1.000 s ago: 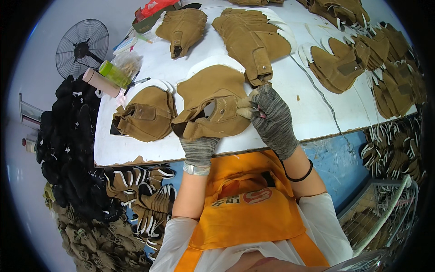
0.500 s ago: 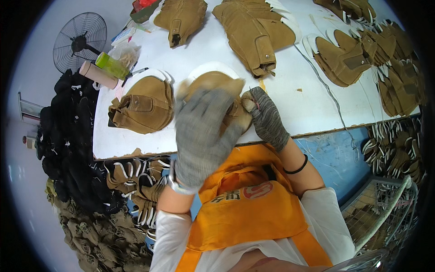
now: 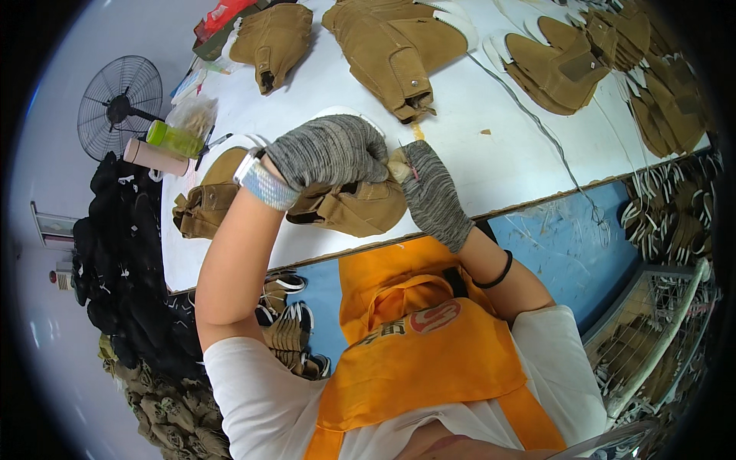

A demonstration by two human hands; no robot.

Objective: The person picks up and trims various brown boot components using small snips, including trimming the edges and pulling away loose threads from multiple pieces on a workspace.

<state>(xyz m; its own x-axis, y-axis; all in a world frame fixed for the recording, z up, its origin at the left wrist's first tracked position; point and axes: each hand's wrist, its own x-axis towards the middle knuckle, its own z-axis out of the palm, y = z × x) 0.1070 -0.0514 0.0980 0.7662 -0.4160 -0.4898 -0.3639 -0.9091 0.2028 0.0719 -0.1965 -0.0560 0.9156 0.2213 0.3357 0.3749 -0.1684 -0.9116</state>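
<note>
A brown suede-like shoe upper with a white rim (image 3: 356, 211) lies on the white table in front of me, partly covered by my left hand. My left hand (image 3: 326, 153), in a grey knit glove, bends over it, its fingers curled closed; what they pinch, if anything, is hidden. Close beside its fingertips, my right hand (image 3: 438, 198), also gloved, is closed around a thin pointed tool (image 3: 414, 170) with a reddish part. Most of that tool is hidden in the hand. Another brown upper (image 3: 208, 207) rests to the left, partly behind my left wrist.
More brown uppers (image 3: 395, 65) lie stacked across the far table (image 3: 506, 165), with others at the right. A green cup (image 3: 175, 140), a pink cup (image 3: 156, 157) and a pen stand or lie at the left. A grey cord (image 3: 537, 123) crosses the table; a fan (image 3: 119, 107) stands beyond.
My left hand has moved up and turned over, its fingers now curled near my right hand. The upper under it has turned, its opening now showing. My right hand keeps its grip.
</note>
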